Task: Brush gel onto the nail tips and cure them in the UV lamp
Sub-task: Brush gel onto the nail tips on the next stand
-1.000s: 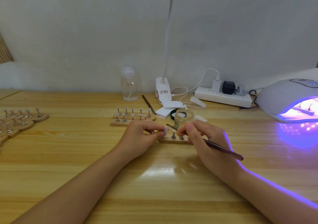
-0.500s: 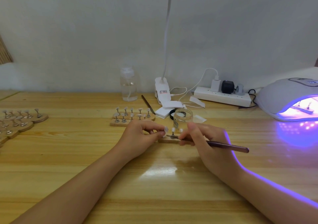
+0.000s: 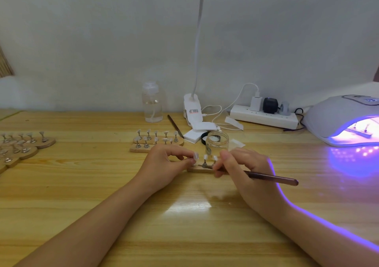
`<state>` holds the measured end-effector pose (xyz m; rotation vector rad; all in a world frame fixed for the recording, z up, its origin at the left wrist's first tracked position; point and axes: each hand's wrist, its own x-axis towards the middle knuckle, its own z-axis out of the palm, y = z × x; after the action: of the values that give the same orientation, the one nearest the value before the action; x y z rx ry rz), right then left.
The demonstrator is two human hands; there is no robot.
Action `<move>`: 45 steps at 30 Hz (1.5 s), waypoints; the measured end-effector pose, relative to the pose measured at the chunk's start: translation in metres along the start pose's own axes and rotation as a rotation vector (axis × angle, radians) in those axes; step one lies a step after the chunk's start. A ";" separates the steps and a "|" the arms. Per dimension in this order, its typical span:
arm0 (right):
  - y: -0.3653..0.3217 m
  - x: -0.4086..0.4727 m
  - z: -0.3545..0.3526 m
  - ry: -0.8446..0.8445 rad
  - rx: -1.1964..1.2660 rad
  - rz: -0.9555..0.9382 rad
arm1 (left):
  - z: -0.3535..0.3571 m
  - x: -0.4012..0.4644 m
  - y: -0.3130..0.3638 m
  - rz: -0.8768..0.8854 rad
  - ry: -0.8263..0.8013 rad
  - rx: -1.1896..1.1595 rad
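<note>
A small wooden stand (image 3: 202, 169) with nail tips (image 3: 205, 157) on metal pegs lies at the table's middle. My left hand (image 3: 164, 164) pinches the leftmost nail tip (image 3: 196, 155) on it. My right hand (image 3: 244, 171) grips a dark brush (image 3: 272, 179), its tip low beside the pegs of the stand. A clear gel jar (image 3: 217, 142) stands open just behind the stand. The UV lamp (image 3: 344, 119) glows purple at the right, with another stand (image 3: 361, 132) inside it.
More wooden stands with nail tips (image 3: 156, 141) sit behind my left hand, and several more (image 3: 22, 145) at the far left. A clear bottle (image 3: 152, 104), a spare brush (image 3: 175, 125), the clip lamp's base (image 3: 192, 111) and a power strip (image 3: 264, 118) line the back.
My right hand has lowered the brush from the jar's front down to the stand, and the handle now lies flatter. My left hand has kept its pinch on the nail tip.
</note>
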<state>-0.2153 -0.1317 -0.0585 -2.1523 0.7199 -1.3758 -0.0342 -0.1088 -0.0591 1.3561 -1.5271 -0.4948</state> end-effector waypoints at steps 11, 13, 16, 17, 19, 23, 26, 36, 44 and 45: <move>0.002 0.004 -0.002 0.101 -0.005 0.085 | 0.000 0.002 0.002 -0.116 -0.080 -0.018; 0.002 0.005 -0.002 0.106 -0.004 0.084 | 0.000 0.003 0.002 -0.138 -0.100 -0.011; 0.002 0.004 -0.002 0.111 -0.004 0.084 | 0.000 0.004 0.002 -0.193 -0.115 0.012; 0.002 0.004 -0.002 0.112 -0.004 0.086 | -0.001 0.004 0.002 -0.206 -0.123 0.018; 0.002 0.004 -0.002 0.112 -0.005 0.094 | -0.001 0.005 0.003 -0.201 -0.156 0.048; 0.002 0.006 -0.003 0.135 0.049 0.145 | 0.000 0.007 0.006 -0.151 -0.208 0.177; 0.001 0.007 -0.004 0.147 0.102 0.196 | 0.005 0.007 0.008 -0.125 -0.204 0.229; 0.000 0.008 -0.005 0.153 0.191 0.255 | 0.017 0.005 0.008 -0.053 -0.120 0.151; 0.001 0.009 -0.004 0.169 0.213 0.263 | 0.019 0.004 0.007 -0.031 -0.130 0.150; 0.002 0.009 -0.004 0.164 0.225 0.265 | 0.019 0.004 0.007 -0.028 -0.125 0.147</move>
<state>-0.2162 -0.1390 -0.0522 -1.7189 0.8346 -1.4255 -0.0538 -0.1157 -0.0598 1.4850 -1.6750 -0.5007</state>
